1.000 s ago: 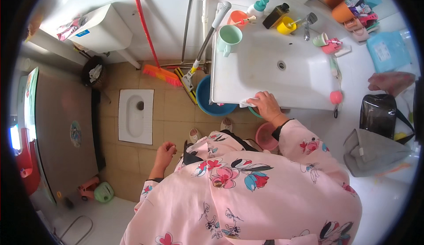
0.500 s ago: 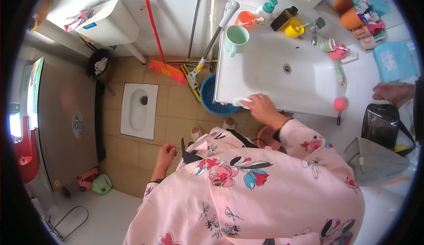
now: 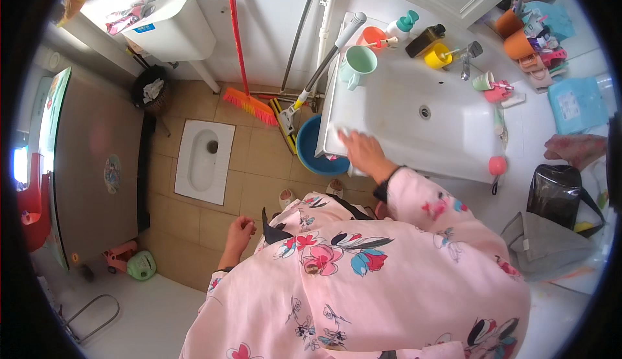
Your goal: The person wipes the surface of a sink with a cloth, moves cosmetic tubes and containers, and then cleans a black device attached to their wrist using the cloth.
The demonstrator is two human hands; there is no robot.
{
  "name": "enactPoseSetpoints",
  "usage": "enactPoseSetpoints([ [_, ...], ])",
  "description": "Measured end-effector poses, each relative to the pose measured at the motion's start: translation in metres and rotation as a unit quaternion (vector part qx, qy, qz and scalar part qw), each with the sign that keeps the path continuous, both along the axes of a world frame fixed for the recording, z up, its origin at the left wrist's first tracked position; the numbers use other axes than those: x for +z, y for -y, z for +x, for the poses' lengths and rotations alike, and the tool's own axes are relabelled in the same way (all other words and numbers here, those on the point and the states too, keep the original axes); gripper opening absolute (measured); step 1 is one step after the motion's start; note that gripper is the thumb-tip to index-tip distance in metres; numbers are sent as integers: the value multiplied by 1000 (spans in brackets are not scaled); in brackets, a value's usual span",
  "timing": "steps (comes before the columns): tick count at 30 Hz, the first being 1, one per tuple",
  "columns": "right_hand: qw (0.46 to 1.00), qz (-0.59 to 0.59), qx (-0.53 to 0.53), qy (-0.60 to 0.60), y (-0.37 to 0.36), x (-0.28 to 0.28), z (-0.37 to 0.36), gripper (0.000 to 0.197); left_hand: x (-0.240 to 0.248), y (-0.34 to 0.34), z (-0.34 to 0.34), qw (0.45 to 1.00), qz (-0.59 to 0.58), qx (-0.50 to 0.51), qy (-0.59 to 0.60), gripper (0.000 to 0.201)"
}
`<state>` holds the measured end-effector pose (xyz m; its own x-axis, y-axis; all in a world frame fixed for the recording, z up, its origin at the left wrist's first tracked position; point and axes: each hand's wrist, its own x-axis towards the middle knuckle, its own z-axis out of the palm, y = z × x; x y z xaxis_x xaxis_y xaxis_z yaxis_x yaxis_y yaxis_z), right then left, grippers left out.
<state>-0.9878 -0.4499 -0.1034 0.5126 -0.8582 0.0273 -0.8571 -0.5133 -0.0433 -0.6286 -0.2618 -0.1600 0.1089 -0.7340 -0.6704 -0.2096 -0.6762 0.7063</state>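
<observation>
My right hand (image 3: 367,154) presses a small white cloth (image 3: 337,130) onto the left rim of the white washbasin (image 3: 396,132). Most of the cloth is under my fingers, and whether it is fabric or paper I cannot tell. Farther back on the same rim stands a pale green mug (image 3: 359,64), clear of my hand. My left hand (image 3: 238,235) hangs low over the tiled floor beside my pink flowered top, its fingers loosely curled with nothing seen in them.
Behind the mug are an orange cup (image 3: 374,36), a pump bottle (image 3: 403,25), a dark bottle (image 3: 426,40) and a yellow cup (image 3: 438,56), near the faucet (image 3: 468,55). Below the basin's left edge sits a blue tub (image 3: 315,148). A mop (image 3: 317,67) and red broom (image 3: 249,104) lean nearby.
My right hand has slid the cloth left and farther back along the basin rim, from the front corner. My left hand has barely moved. The view has shifted slightly.
</observation>
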Motion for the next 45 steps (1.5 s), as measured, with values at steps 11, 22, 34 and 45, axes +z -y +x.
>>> enactPoseSetpoints([
  [11, 993, 86, -82, -8, 2, 0, 9, 40, 6, -9, 19, 999, -19, 6, 27, 9],
  [22, 986, 129, -106, 4, 1, 4, 11, 46, -7, -8, 27, 1000, 0, 15, 12, 10],
  [34, 980, 150, -125, 49, 13, 8, 18, 34, -14, -10, 31, 1000, 9, 30, 1, 10],
  [45, 972, 158, -154, 81, 13, 15, 29, 31, -20, -18, 31, 1000, 5, 24, 1, 11],
])
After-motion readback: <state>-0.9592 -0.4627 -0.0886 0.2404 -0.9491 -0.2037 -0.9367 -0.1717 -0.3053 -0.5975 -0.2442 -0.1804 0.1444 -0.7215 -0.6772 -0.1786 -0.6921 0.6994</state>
